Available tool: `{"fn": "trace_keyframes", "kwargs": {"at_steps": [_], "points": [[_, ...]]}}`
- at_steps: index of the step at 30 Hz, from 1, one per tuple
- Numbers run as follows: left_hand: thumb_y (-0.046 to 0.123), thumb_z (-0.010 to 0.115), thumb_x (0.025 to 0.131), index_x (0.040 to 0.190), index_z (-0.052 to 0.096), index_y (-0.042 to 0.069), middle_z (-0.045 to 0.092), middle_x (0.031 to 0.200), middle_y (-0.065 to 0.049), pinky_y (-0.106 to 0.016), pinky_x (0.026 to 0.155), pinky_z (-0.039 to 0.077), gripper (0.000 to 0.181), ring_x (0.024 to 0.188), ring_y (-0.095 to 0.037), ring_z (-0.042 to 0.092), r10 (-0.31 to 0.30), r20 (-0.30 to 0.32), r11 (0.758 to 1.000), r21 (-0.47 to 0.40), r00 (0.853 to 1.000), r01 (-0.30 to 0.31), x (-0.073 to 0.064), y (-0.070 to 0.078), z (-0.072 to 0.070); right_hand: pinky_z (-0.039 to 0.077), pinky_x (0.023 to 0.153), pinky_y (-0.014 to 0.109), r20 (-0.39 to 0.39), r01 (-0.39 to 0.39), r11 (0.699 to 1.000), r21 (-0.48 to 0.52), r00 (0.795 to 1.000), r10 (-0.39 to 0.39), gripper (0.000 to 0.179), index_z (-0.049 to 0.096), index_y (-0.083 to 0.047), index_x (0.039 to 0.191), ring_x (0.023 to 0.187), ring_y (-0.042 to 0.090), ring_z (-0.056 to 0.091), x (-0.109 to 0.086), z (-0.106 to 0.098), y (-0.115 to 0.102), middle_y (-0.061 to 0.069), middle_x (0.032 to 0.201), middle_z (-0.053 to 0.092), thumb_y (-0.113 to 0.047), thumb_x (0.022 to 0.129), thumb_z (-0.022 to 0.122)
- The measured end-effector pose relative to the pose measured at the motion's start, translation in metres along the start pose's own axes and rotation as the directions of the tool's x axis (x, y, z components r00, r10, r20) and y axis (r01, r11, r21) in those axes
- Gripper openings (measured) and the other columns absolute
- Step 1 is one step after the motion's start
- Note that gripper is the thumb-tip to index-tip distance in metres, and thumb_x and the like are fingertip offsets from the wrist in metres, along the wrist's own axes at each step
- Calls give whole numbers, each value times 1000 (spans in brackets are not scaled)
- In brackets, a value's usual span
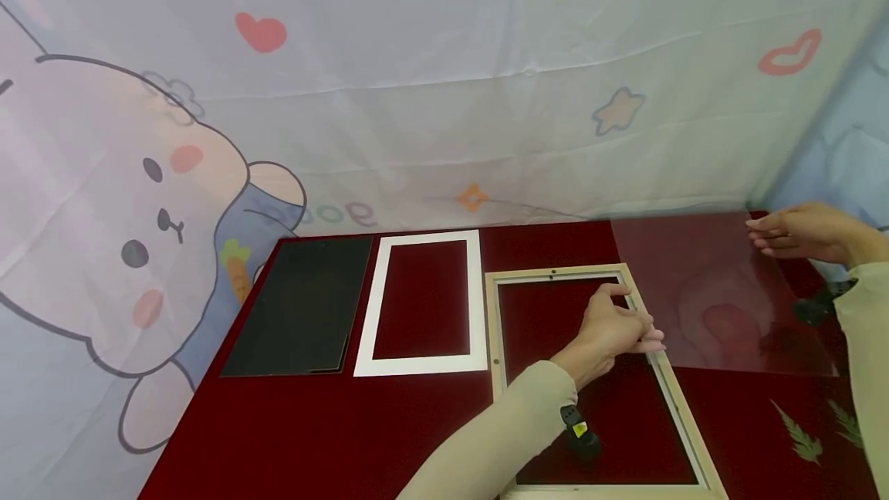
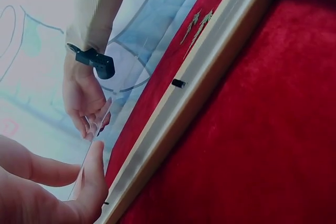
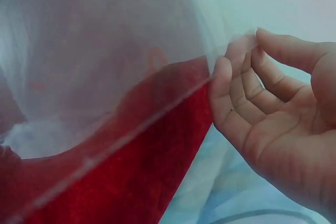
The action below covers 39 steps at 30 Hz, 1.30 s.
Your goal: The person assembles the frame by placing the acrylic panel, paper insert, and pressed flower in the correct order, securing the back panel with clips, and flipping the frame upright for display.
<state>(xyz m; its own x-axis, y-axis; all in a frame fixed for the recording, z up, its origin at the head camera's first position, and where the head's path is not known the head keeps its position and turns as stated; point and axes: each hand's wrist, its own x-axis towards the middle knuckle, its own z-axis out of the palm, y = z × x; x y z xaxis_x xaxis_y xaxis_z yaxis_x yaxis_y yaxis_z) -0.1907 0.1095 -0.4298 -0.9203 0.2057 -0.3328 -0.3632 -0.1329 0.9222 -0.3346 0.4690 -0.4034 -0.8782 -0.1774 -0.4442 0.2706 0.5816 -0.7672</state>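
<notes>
A clear, flat plastic-like sheet (image 1: 715, 292) is held at the right side of the table, between both hands. My left hand (image 1: 614, 326) pinches its left edge between thumb and fingers, above the right bar of a pale wooden picture frame (image 1: 590, 269). With thumb and fingertips, my right hand (image 3: 278, 93) pinches the sheet near its far right corner. The left wrist view shows the sheet nearly edge-on, stretching from the left thumb to the right hand (image 2: 84, 100). Red cloth shows through the frame's opening.
To the left of the frame lie a white mat border (image 1: 420, 366) and a black backing board (image 1: 299, 307). Two pressed fern-like leaves (image 1: 799, 434) rest at the near right. Red cloth (image 1: 292, 438) covers the table, and a printed curtain (image 1: 430, 122) hangs behind it.
</notes>
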Motion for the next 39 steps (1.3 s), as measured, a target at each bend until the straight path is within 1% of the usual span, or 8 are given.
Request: {"fn": "trace_keyframes", "kwargs": {"at_steps": [6, 9, 12, 14, 16, 21, 30, 39], "points": [[-15, 66, 92, 131, 55, 11, 67, 95, -15, -41, 75, 67, 48, 95, -44, 78, 15, 20, 1000, 4, 1000, -15, -6, 0, -11, 61, 91, 25, 30, 16, 1000, 21, 999, -16, 18, 66, -27, 119, 97, -2, 70, -4, 4, -7, -17, 104, 68, -26, 113, 48], [-17, 66, 91, 132, 54, 12, 68, 96, -15, -41, 74, 67, 51, 95, -43, 79, 19, 28, 1000, 21, 999, -20, -10, 1, -18, 62, 95, 28, 52, 21, 1000, 23, 998, -22, 27, 64, -15, 134, 100, 0, 71, -4, 7, -8, -17, 108, 69, -23, 113, 48], [-19, 65, 90, 133, 54, 12, 71, 98, -17, -39, 71, 67, 55, 94, -43, 79, 22, 38, 999, 27, 999, -23, -15, 3, -24, 62, 99, 34, 73, 12, 999, 52, 997, -15, 31, 61, -8, 139, 102, 2, 72, -2, 9, -9, -15, 111, 69, -20, 112, 51], [-19, 64, 90, 135, 54, 13, 72, 100, -18, -39, 70, 67, 56, 94, -43, 79, 20, 52, 999, 35, 998, -22, -17, 5, -30, 62, 101, 38, 84, 10, 997, 81, 996, -17, 27, 63, -11, 136, 103, 4, 73, -1, 11, -10, -13, 112, 70, -16, 111, 52], [-18, 65, 91, 136, 54, 14, 73, 102, -18, -39, 71, 67, 56, 94, -43, 79, 13, 64, 999, 43, 998, -16, -20, 6, -37, 62, 102, 40, 94, 5, 994, 109, 995, -16, 20, 67, -22, 123, 103, 5, 73, -1, 13, -12, -13, 111, 71, -15, 110, 55], [-15, 65, 93, 139, 53, 14, 74, 110, -22, -40, 74, 67, 56, 98, -44, 78, 1, 97, 999, 48, 995, -6, -27, 10, -53, 63, 97, 36, 102, 34, 989, 144, 994, -49, 30, 70, -33, 106, 101, 6, 74, -4, 22, -19, -15, 106, 73, -11, 111, 52], [-14, 63, 94, 138, 53, 12, 73, 117, -26, -46, 77, 67, 52, 99, -44, 78, -18, 148, 999, -26, 989, 22, -38, 10, -78, 64, 93, 32, 61, 135, 986, 94, 988, -141, 22, 67, -29, 112, 99, 6, 75, -16, 42, -41, -14, 106, 73, -13, 111, 53], [-8, 62, 98, 139, 52, 5, 74, 120, -25, -41, 77, 67, 45, 96, -34, 81, -32, 192, 999, 33, 981, 26, -43, 15, -109, 65, 87, 31, 130, 280, 936, 215, 941, -311, 37, 74, -25, 111, 98, 12, 77, -24, 59, -57, -4, 106, 77, 0, 110, 47]]}}
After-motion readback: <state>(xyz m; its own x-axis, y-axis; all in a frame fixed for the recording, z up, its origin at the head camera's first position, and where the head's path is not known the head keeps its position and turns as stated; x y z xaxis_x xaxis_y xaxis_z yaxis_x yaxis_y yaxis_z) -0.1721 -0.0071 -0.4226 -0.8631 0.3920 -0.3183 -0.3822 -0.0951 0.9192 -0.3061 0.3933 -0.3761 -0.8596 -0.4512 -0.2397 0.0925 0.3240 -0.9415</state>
